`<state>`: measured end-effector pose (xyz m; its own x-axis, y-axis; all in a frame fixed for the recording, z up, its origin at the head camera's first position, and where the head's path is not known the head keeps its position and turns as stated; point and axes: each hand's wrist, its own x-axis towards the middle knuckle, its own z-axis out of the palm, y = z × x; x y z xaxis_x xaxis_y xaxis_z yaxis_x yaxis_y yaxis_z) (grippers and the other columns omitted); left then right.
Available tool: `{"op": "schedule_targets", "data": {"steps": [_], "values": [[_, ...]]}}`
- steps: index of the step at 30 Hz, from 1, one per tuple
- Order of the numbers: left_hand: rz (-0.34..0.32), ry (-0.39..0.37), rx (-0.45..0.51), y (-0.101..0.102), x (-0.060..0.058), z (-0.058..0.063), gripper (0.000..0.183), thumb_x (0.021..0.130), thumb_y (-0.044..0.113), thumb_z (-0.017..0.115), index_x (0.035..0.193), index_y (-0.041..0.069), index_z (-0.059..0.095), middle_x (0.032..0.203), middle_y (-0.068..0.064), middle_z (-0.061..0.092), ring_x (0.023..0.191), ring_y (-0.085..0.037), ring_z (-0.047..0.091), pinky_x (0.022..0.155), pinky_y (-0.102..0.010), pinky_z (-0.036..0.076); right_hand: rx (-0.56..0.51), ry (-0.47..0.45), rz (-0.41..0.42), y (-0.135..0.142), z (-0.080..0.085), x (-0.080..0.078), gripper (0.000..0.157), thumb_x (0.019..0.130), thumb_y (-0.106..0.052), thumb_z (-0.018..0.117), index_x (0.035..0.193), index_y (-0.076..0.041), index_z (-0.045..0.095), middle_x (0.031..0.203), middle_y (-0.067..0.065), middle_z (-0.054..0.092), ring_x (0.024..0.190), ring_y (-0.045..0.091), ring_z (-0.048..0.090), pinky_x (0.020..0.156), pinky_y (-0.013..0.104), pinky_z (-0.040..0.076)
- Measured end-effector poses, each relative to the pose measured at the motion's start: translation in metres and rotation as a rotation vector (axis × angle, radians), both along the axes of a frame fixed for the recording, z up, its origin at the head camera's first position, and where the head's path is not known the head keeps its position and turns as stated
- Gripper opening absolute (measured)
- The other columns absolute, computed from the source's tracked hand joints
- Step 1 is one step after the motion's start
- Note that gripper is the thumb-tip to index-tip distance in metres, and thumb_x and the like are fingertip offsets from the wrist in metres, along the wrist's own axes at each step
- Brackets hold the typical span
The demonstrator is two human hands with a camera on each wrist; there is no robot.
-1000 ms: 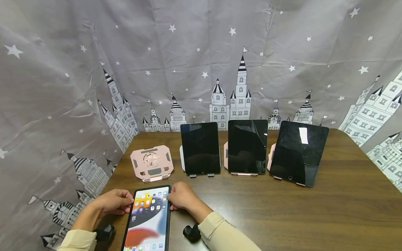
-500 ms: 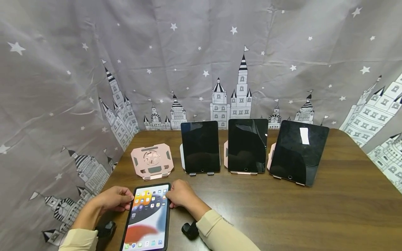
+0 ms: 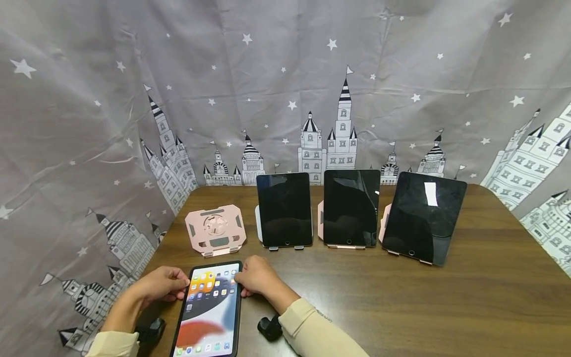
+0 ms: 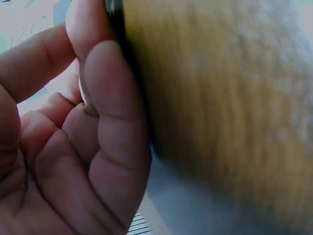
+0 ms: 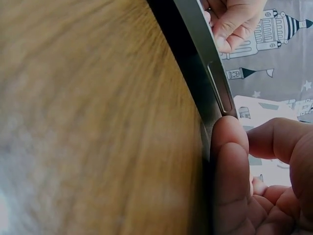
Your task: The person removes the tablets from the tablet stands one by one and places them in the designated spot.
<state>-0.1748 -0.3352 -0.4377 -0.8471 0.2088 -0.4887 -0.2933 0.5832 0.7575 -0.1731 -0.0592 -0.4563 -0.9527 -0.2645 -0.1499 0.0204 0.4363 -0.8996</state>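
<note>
A tablet (image 3: pixel 207 317) with its screen lit, showing app icons, lies low in the head view, its bottom edge near the frame's border. My left hand (image 3: pixel 164 285) pinches its left edge near the top corner. On the opposite edge, my right hand (image 3: pixel 257 275) grips the upper right side between thumb and curled fingers. The right wrist view shows the tablet's thin metal side (image 5: pixel 212 73) against the right fingertips (image 5: pixel 229 132), with part of the left hand beyond. Just behind the tablet stands a pink tablet stand (image 3: pixel 214 242) with nothing on it.
To the right, three dark tablets lean on stands in a row: a left one (image 3: pixel 285 210), a middle one (image 3: pixel 351 208) and a tilted right one (image 3: pixel 421 218). All rest on a brown wooden table (image 3: pixel 379 307). A grey castle-print curtain (image 3: pixel 250 64) hangs behind.
</note>
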Motion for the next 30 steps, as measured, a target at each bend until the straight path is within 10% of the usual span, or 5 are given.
{"op": "schedule_targets", "data": {"steps": [30], "values": [[-0.003,0.052,-0.012,0.0025,0.0031,-0.0006,0.009,0.097,0.005,0.058,0.090,-0.001,0.059,0.076,-0.004,0.061,0.068,-0.014,0.060,0.060,-0.027,0.050,-0.123,-0.050,0.019,0.0040,-0.0020,-0.0007,0.031,0.083,0.007,0.066,0.058,-0.005,0.052,0.045,0.006,0.057,0.038,0.010,0.059,0.037,0.020,0.046]]}}
